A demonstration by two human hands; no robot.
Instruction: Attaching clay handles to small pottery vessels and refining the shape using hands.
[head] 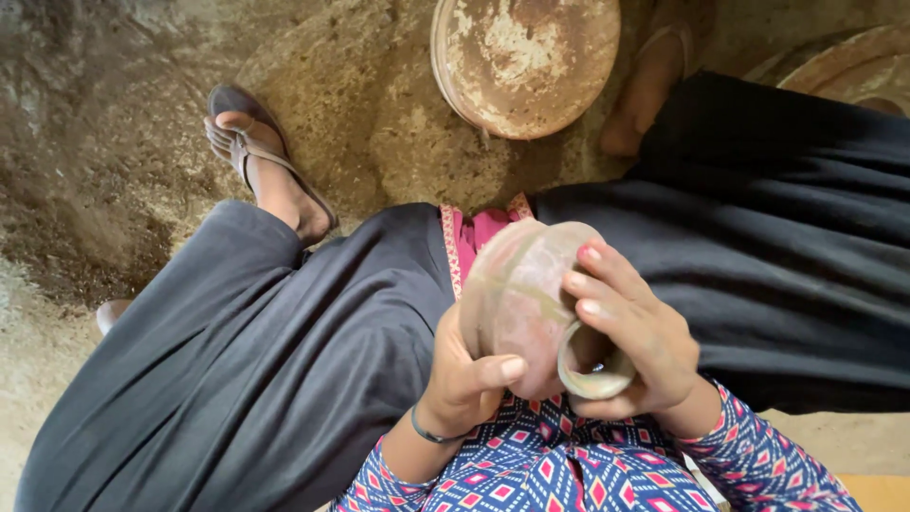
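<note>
Both hands grip a small clay pot (pixel 531 303) held over the lap: the left hand (pixel 464 374) cups its belly with the thumb pressed on, while the right hand (pixel 630 341) curls around its rim. Beyond the knees, a sandalled foot (pixel 270 171) rests on the dirt floor (pixel 95 142) near a round, crusted disc (pixel 526 62).

Your left hand (pixel 464 379) and right hand (pixel 630 337) emerge from long sleeves of a patterned cotton top (pixel 569 469), printed with red, blue and white diamonds. A thin dark bangle (pixel 428 434) circles your left wrist. Loose black trousers (pixel 284 360) cover both legs, a pink embroidered hem (pixel 474 237) showing between them. Brown strapped sandals (pixel 251 142) are on your feet.
</note>
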